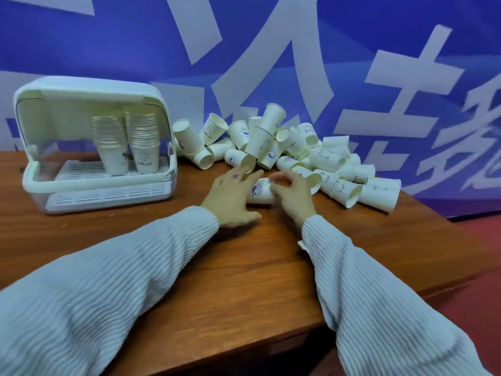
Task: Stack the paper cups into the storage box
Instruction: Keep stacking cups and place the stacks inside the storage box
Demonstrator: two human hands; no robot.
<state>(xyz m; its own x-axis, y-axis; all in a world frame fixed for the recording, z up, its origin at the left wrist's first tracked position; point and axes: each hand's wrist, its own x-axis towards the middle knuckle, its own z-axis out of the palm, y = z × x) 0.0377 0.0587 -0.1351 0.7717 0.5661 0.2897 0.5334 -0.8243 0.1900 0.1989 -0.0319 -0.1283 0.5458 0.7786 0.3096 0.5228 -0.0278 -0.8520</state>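
Paper cup (259,191) lies on its side, left hand (232,198) flat-fingered on it, right hand (292,192) gripping it.

A wooden table (230,267) bears a white storage box (89,89) and a heap of paper cups (328,158).

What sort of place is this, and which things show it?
Probably an event or promotional stand: a big blue banner with white lettering hangs behind a wooden table heaped with printed paper cups.
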